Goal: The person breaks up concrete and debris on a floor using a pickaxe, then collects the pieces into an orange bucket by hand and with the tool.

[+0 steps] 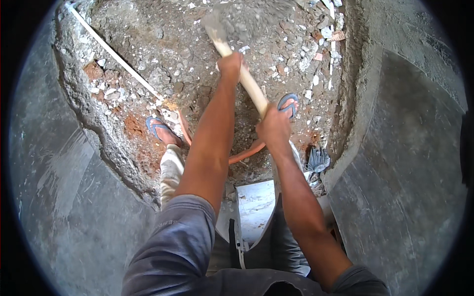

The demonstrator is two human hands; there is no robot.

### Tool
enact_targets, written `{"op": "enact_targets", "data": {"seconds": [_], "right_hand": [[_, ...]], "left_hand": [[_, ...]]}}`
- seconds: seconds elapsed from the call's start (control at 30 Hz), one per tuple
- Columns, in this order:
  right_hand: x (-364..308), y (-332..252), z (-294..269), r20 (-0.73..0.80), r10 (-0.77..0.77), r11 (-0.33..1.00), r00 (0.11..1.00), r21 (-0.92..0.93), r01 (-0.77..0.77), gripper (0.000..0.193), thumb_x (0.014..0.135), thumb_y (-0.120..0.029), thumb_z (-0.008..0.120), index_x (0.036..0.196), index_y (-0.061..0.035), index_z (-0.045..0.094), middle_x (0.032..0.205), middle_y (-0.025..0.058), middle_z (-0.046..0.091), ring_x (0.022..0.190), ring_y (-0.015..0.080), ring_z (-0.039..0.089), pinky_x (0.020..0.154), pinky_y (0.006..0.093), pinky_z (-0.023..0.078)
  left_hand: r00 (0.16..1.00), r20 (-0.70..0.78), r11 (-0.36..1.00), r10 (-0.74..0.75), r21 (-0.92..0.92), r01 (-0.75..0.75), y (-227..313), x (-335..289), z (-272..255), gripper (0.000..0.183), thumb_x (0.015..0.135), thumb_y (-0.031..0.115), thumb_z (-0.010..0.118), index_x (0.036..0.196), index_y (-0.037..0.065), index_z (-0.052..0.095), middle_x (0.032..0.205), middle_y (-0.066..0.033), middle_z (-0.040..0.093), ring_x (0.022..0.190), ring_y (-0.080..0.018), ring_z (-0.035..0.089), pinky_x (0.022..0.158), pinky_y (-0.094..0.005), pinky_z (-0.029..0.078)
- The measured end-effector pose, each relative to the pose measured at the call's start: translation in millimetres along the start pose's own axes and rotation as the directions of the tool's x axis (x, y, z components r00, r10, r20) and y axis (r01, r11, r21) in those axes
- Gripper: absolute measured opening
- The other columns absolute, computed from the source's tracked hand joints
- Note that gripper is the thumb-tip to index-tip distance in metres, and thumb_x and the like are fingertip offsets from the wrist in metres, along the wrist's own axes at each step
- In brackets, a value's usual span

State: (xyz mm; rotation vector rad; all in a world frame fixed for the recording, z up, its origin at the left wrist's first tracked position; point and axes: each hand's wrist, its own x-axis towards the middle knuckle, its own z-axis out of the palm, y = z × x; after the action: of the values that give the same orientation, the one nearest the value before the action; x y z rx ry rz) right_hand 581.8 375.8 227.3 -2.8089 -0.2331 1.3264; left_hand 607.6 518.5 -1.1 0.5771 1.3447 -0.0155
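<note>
A hoe (253,90) with a pale wooden handle slants across the middle of the picture, from upper left to lower right. Its grey head at the top is smeared by motion and hard to tell from the rubble around it. My left hand (230,65) is wrapped round the handle near the head. Lower down, my right hand (274,129) grips the same handle close to its near end. Under the hoe head lies broken, gritty rubble (192,64) of soil, stones and white chips.
My feet in flip-flops stand in the rubble, beside a curved orange pipe (247,152). A thin white pipe (113,52) lies at the left. A crumpled grey plastic bag (318,160) sits at the right, and a white panel (256,202) between my legs. Rough edges border grey floor (395,172).
</note>
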Motion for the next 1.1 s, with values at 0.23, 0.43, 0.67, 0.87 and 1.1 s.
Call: {"op": "enact_targets", "data": {"seconds": [0.23,0.43,0.67,0.87,1.1], "right_hand": [[-92.1,-6.0,45.9,0.144,0.138,0.972,0.980,0.170,-0.162,0.037,0.079,-0.010,0.075,0.111,0.0018,0.060,0.095,0.0315,0.071,0.095,0.0486,0.070,0.086,0.0553,0.056],[-243.6,28.7,66.0,0.277,0.181,0.968,0.944,0.119,-0.221,0.045,0.082,-0.012,0.074,0.120,-0.0012,0.051,0.092,0.0288,0.072,0.091,0.0487,0.070,0.084,0.0578,0.055],[-358.8,23.3,48.0,0.307,0.158,0.971,0.938,0.127,-0.205,0.037,0.081,-0.014,0.074,0.108,-0.0015,0.052,0.090,0.0316,0.069,0.093,0.0502,0.068,0.081,0.0599,0.053],[-273.8,-41.7,-76.3,0.187,-0.444,0.294,0.877,0.954,-0.055,0.026,0.103,-0.027,0.066,0.116,-0.0058,0.060,0.100,0.0047,0.068,0.083,0.0137,0.066,0.066,0.0290,0.058],[-370.5,37.6,-171.7,-0.337,0.265,0.646,0.903,0.757,0.093,0.030,0.099,-0.028,0.068,0.079,-0.0075,0.061,0.064,0.0003,0.056,0.056,0.0106,0.055,0.050,0.0310,0.049]], "left_hand": [[0.988,-0.125,0.954,-0.089,0.276,0.121,-26.4,-74.0,-61.7,0.014,0.086,0.006,0.061,0.074,-0.002,0.061,0.063,-0.0101,0.057,0.047,-0.0224,0.057,0.043,-0.0374,0.050],[0.992,-0.125,0.900,-0.027,0.428,0.078,-81.9,-209.1,-138.6,0.013,0.078,0.003,0.068,0.072,-0.006,0.062,0.060,-0.0121,0.061,0.044,-0.0249,0.060,0.040,-0.0418,0.049],[0.987,-0.163,0.985,0.001,0.169,0.027,-56.0,-356.7,-185.8,0.010,0.079,0.001,0.071,0.081,-0.002,0.061,0.062,-0.0087,0.060,0.048,-0.0213,0.060,0.044,-0.0345,0.050],[0.965,-0.254,0.979,0.073,0.202,-0.021,197.1,-331.0,-267.7,0.015,0.079,0.007,0.072,0.086,-0.001,0.062,0.065,-0.0097,0.060,0.047,-0.0213,0.058,0.044,-0.0350,0.050],[0.996,-0.078,0.946,0.048,0.324,-0.020,365.2,-417.6,-415.5,0.009,0.079,0.007,0.067,0.081,0.003,0.059,0.062,-0.0060,0.056,0.050,-0.0210,0.056,0.049,-0.0339,0.052]]}}
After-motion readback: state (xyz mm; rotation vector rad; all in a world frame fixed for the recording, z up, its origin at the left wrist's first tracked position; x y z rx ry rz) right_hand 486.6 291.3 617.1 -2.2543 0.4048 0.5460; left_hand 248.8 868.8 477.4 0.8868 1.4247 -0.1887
